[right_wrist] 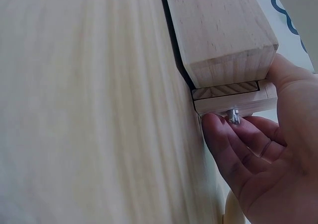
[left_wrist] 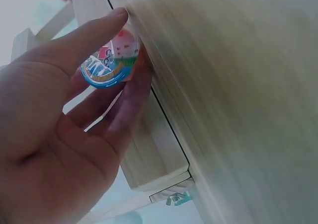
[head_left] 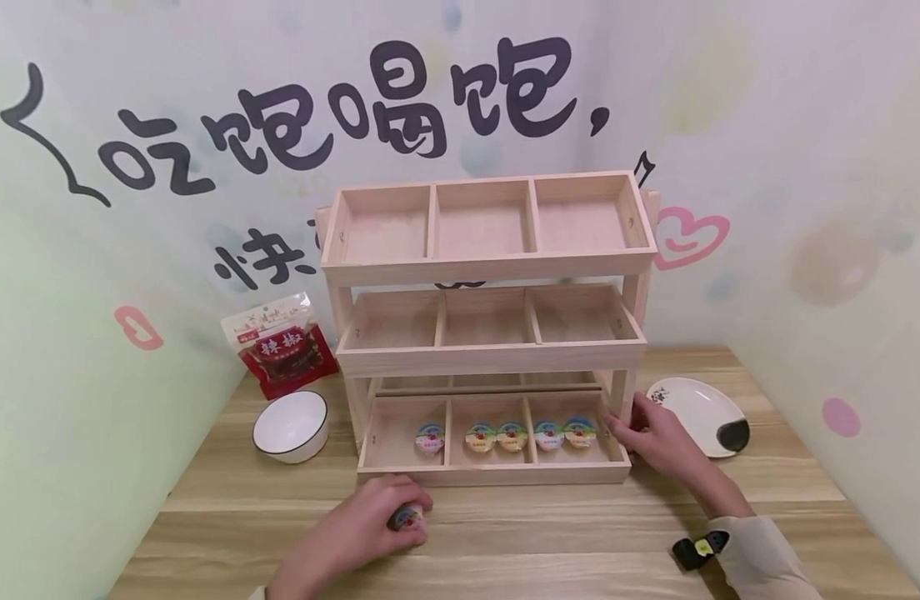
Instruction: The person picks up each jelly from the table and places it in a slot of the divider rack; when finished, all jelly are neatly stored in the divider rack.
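A three-tier wooden shelf (head_left: 490, 360) stands on the table, each tier split into three compartments. Several small jelly cups with printed lids sit in the bottom tier: one jelly cup (head_left: 430, 437) in the left compartment, two in the middle, two in the right. In front of the bottom tier's left end, my left hand (head_left: 366, 518) pinches another jelly cup (left_wrist: 113, 60) between thumb and fingers. My right hand (head_left: 658, 437) grips the shelf's right end, its fingers beside a metal bolt (right_wrist: 233, 116) and its thumb against the wood.
To the left of the shelf are a white bowl (head_left: 291, 427) and a red-and-clear food packet (head_left: 282, 348) leaning against the wall. A white plate (head_left: 696, 408) with a dark patch lies at the right. The wooden table (head_left: 535, 542) extends in front.
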Action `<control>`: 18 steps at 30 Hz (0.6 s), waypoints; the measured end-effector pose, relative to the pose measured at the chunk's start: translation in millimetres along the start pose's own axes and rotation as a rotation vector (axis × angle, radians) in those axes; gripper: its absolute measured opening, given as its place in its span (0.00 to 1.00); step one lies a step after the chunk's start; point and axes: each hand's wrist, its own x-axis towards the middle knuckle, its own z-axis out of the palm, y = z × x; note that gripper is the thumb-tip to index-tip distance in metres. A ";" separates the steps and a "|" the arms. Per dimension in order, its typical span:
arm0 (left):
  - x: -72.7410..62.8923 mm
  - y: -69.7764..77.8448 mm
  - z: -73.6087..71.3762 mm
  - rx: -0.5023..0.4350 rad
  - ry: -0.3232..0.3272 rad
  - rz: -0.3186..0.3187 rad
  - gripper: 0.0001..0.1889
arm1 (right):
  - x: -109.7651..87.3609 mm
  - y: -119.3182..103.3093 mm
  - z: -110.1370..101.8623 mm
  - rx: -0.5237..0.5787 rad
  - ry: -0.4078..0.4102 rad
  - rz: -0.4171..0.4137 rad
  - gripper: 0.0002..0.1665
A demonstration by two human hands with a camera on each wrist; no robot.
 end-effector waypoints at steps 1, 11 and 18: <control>0.3 -0.7 0.6 -0.002 0.006 0.013 0.12 | 0.0 0.2 0.2 0.001 -0.001 0.001 0.35; -2.5 -3.0 -3.9 -0.206 0.004 -0.004 0.18 | 0.0 0.4 0.1 -0.001 -0.003 0.003 0.35; -5.2 -6.2 -4.0 -0.268 0.042 0.087 0.16 | -0.3 1.0 0.9 0.001 -0.002 -0.002 0.35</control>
